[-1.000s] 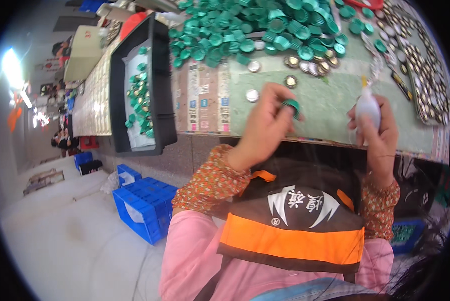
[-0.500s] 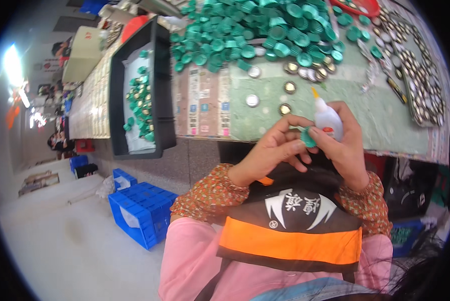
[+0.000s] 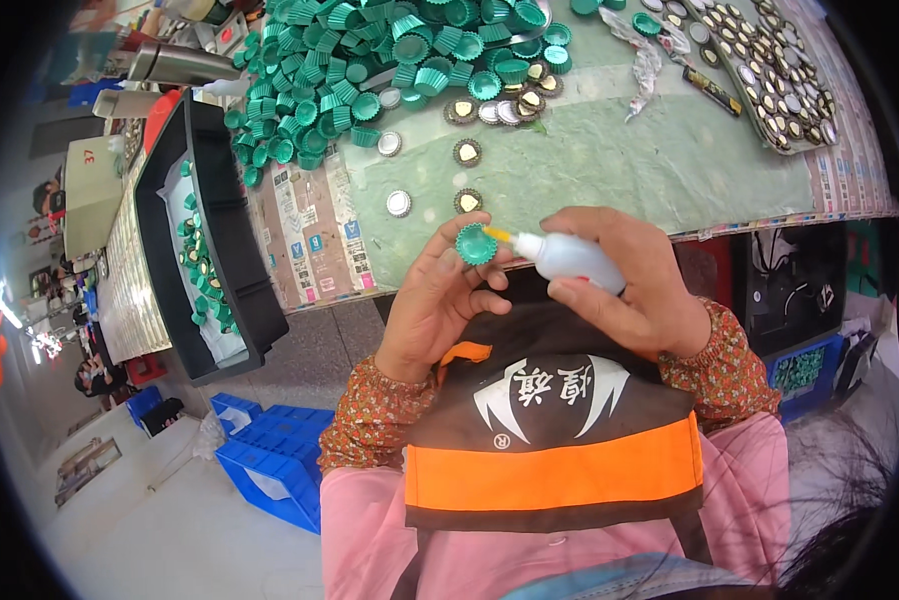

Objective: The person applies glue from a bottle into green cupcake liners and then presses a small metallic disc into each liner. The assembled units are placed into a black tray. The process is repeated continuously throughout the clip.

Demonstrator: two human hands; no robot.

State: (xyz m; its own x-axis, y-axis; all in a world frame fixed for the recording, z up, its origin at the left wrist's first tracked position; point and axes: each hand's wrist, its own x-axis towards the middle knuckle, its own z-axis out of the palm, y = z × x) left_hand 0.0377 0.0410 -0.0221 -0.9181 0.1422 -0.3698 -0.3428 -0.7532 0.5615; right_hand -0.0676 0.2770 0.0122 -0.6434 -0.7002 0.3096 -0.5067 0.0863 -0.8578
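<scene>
Far left, a black tray [image 3: 231, 262] lies along the table [image 3: 609, 170] edge with a few green caps inside; blue crates [image 3: 269, 460] stand on the floor below it. Behind, at the table's far side, a large heap of green caps [image 3: 369, 60] is piled, with several loose metal discs [image 3: 399, 203] scattered just in front of it.

Centre: the left hand [image 3: 434, 300] pinches a single green cap [image 3: 476, 244] between thumb and fingertips, hollow side tilted toward the bottle. The cap is held above the near table edge, clear of the surface.

Just right of it, the right hand [image 3: 619, 285] is wrapped around a small white squeeze bottle [image 3: 569, 257], fingers pressed against its body. The yellow nozzle [image 3: 499, 235] points left and sits at the cap's rim, touching or nearly so; which cannot be told.

Judgement: dispensing into the cap is in hand. To do it well, keep the cap level, aim at the middle of the hollow, squeeze gently, and keep fingertips outside the rim.

Far right, rows of finished discs [image 3: 769, 70] lie on a board.
</scene>
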